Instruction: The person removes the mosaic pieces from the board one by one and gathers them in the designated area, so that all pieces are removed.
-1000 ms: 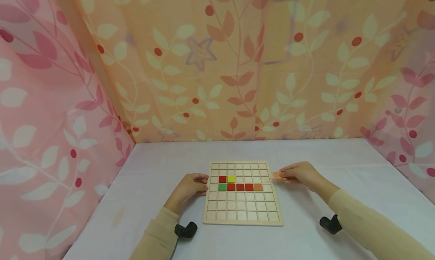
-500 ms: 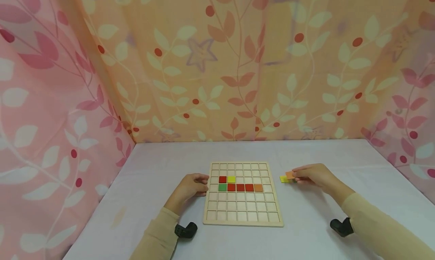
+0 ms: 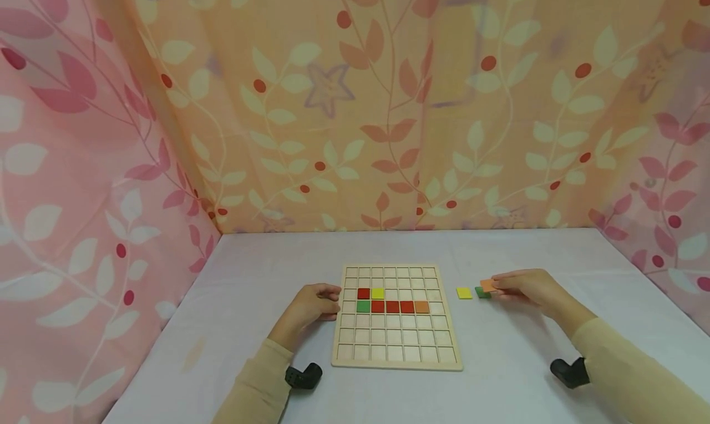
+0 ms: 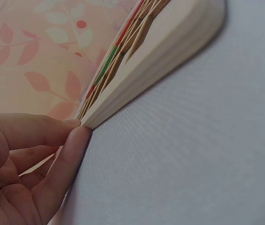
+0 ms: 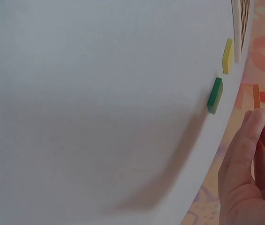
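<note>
White tabletop (image 3: pixel 266 257), right hand (image 3: pixel 529 286) pinching orange tile (image 3: pixel 487 285), left hand (image 3: pixel 310 302) relaxed, seemingly touching board (image 3: pixel 396 366)

The left sleeve (image 3: pixel 255 381) and right sleeve (image 3: pixel 638 368) are long, plain beige cloth, lightly creased. A black, elbow-shaped left wrist camera (image 3: pixel 302 377) juts out with a rounded end; the right wrist camera (image 3: pixel 571 373) matches.
</note>
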A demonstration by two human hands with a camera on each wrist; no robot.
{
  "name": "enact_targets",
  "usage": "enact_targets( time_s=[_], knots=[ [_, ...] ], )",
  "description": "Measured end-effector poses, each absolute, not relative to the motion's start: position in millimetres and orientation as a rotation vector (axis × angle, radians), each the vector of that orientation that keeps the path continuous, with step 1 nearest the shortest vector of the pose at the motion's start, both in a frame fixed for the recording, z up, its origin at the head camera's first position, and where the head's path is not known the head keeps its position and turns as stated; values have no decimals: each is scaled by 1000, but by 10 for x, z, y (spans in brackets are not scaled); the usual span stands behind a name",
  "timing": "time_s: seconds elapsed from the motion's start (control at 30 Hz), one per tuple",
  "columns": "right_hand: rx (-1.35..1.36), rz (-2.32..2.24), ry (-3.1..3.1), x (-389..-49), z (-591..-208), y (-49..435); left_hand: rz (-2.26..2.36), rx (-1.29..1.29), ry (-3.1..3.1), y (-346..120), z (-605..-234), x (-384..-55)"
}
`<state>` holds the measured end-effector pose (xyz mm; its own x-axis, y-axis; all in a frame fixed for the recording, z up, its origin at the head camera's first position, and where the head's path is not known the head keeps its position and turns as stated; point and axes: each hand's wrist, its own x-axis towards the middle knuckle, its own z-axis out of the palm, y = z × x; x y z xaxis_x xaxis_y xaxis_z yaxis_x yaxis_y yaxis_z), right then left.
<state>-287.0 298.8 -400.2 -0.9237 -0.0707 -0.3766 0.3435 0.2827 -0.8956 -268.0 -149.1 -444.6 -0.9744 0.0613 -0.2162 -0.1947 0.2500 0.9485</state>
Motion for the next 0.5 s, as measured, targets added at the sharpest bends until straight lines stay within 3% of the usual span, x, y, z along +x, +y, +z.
enact_targets(
  time_s=[0.5],
  knots=[
    [306,-1656,2225,-2886,-4010,3212,1808,-130,2322,-1493,-4469,-2684]
  ],
)
